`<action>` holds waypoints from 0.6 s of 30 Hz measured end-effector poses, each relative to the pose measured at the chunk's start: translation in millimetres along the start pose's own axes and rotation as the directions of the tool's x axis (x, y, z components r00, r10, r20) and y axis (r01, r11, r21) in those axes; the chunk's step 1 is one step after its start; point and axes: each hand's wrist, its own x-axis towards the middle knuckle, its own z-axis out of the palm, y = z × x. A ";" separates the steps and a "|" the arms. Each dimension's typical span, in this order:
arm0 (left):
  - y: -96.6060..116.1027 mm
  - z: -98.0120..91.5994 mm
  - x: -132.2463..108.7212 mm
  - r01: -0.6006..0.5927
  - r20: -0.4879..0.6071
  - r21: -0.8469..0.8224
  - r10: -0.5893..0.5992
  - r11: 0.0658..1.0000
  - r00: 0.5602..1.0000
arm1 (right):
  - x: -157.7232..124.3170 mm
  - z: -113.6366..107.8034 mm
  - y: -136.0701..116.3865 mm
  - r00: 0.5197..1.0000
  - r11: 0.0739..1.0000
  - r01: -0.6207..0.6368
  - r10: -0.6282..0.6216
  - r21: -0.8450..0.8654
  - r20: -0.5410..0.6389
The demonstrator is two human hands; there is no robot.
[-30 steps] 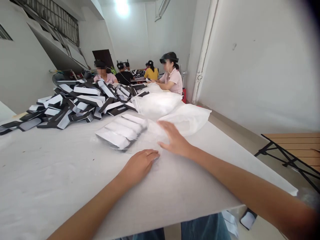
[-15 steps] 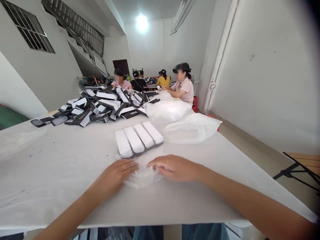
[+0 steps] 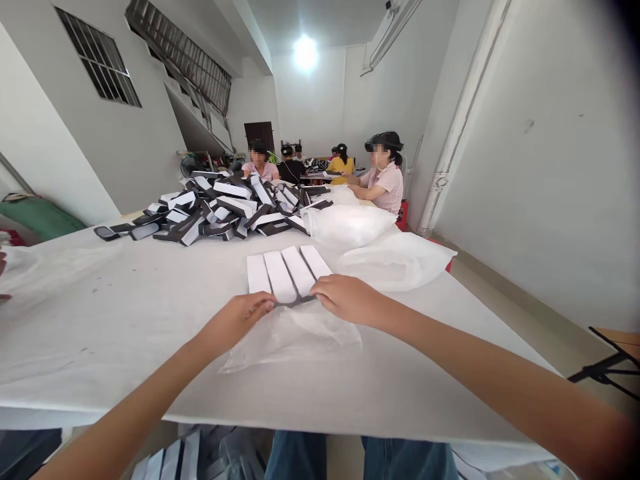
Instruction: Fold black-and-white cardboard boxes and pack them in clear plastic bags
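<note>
Several white-topped, dark-sided pieces lie side by side in a row on the white-covered table. A clear plastic bag is spread flat on the near side of that row, its far edge meeting the pieces' near ends. My left hand pinches the bag's edge at the row's near left corner. At the near right corner my right hand is closed on the same edge, its fingertips against the pieces. Whether the pieces have entered the bag's mouth is hard to see.
A large heap of black-and-white pieces covers the far left of the table. White foam-like bags lie right of it. Co-workers sit beyond, and another person's hand shows at the left edge. A folding stool stands right.
My hands have moved apart and forward to the row's near corners. The bag, crumpled between them before, is now spread out. The view has shifted slightly left.
</note>
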 end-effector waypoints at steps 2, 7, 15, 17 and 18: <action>-6.9 16.6 22.7 -0.032 0.047 0.143 0.025 0.989 0.999 | 22.2 16.5 9.3 0.994 0.999 -0.036 0.035 0.010 0.108; -36.8 32.6 29.2 0.076 0.032 0.350 -0.093 0.934 0.995 | 29.4 35.1 41.7 0.982 0.995 -0.100 0.101 -0.011 0.159; -19.8 21.3 -0.3 0.082 -0.108 0.301 -0.051 0.950 0.993 | -6.2 25.8 28.2 0.998 0.999 -0.040 0.040 0.018 -0.050; -9.7 26.2 5.2 0.034 -0.093 0.383 0.002 0.923 0.996 | -0.6 31.6 16.5 0.998 1.000 0.018 -0.018 0.004 -0.056; -7.9 28.4 7.7 0.020 -0.077 0.431 0.015 0.902 0.997 | 2.4 35.0 13.2 1.000 0.999 0.014 -0.015 -0.031 -0.023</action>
